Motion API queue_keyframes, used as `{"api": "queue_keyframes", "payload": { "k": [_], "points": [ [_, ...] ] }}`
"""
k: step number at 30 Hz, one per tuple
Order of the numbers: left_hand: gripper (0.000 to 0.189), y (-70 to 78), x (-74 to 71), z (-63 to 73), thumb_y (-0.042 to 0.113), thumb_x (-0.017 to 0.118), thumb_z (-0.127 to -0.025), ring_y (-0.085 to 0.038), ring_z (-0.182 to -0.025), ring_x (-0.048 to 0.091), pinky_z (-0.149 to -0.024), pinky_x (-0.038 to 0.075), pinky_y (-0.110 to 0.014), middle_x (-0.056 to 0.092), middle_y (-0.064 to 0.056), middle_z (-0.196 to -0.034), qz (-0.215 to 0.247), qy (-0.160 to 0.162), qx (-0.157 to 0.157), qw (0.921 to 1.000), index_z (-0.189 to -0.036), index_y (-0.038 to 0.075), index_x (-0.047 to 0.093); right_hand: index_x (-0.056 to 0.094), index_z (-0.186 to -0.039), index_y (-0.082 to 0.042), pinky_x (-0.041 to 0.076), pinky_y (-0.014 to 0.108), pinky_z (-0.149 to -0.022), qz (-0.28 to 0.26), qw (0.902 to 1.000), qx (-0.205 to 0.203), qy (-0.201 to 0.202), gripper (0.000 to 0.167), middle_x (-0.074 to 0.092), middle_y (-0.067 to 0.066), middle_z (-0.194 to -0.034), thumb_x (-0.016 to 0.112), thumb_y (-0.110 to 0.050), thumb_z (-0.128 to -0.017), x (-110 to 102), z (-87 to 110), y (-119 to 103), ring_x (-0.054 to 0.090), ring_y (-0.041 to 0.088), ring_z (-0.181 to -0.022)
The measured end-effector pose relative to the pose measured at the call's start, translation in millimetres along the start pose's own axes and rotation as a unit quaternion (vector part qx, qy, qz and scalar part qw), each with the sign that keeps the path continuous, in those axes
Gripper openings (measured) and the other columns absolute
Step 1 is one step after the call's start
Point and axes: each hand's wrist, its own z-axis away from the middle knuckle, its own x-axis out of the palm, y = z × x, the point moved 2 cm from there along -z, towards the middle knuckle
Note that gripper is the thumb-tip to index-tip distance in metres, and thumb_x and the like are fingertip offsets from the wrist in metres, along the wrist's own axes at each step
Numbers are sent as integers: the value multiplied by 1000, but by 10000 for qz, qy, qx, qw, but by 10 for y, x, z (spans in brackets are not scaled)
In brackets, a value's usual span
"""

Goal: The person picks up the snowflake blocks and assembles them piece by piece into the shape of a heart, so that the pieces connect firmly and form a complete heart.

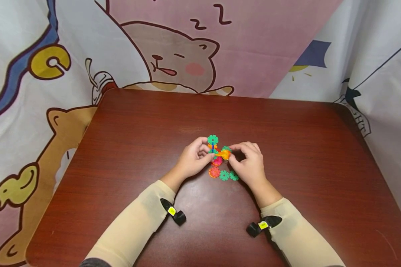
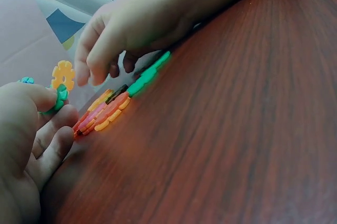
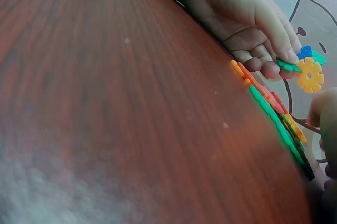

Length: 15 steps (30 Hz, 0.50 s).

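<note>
My left hand pinches a green slotted snowflake disc between thumb and fingers. Joined to that disc are an orange disc, standing on edge, and a blue disc; a further green disc shows at the far end. This small cluster is held above the table. My right hand hovers at the cluster's right side, its loosely bent thumb and forefinger close beside the orange disc, and nothing shows between them. Below both hands, joined discs lie flat: a red-orange disc, a pink disc and several green ones.
The brown wooden table spreads out around the hands. Cartoon-printed cloth hangs behind it and along both sides. Each sleeved forearm carries a black wrist camera, one on the left and one on the right.
</note>
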Motion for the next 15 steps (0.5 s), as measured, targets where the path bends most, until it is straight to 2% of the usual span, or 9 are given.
{"api": "queue_keyframes", "payload": {
  "k": [6, 11, 15],
  "points": [
    [42, 2, 3, -3, 0, 78, -93, -15, -79, 70, -77, 60, -26, 73, -11, -91, -31, -19, -71, 10000, -129, -6, 56, 80, -96, -4, 39, 45, -80, 478, 9980, 179, -386, 27, 68, 12, -87, 90, -18, -75, 14, 4, 19, 56, 34, -86],
    [42, 9, 5, -4, 1, 77, -93, -16, -80, 71, -78, 61, -27, 74, -11, -93, -142, -33, -149, 9998, -129, -5, 57, 82, -98, -7, 41, 45, -80, 841, 9933, 431, -665, 29, 67, 10, -91, 92, -24, -76, 15, 8, 5, 55, 36, -90],
    [43, 14, 2, -2, 3, 78, -93, -17, -83, 72, -79, 61, -28, 74, -11, -95, -263, -33, -202, 9994, -130, -5, 57, 82, -100, -8, 42, 47, -82, 935, 9908, 572, -790, 29, 68, 9, -94, 91, -25, -77, 13, 9, -11, 55, 36, -94]
  ]
}}
